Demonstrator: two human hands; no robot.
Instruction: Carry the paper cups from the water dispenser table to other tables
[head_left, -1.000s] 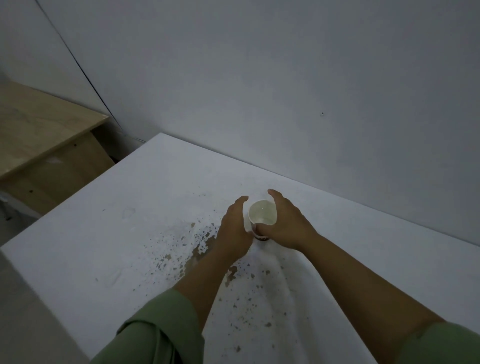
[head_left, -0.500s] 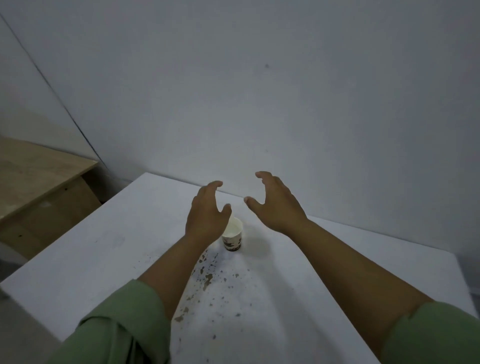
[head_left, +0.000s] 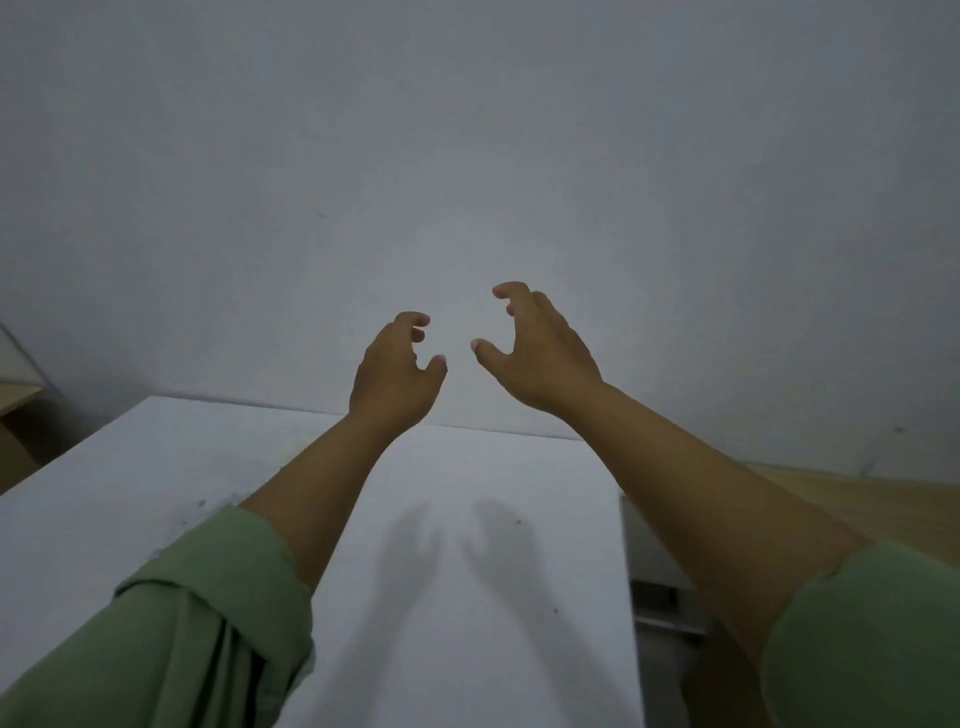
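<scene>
Above the far edge of the white table (head_left: 467, 519), the left hand (head_left: 395, 374) and the right hand (head_left: 540, 353) are raised, fingers curled apart, both empty. The paper cup cannot be seen.

Legible markings: none observed.
No text, label, brand, number or sign can be read on the plain grey wall (head_left: 467, 130), on the flat white tabletop (head_left: 467, 597) or on the rolled green fabric sleeves (head_left: 171, 639); all surfaces in the head view are unprinted.
</scene>
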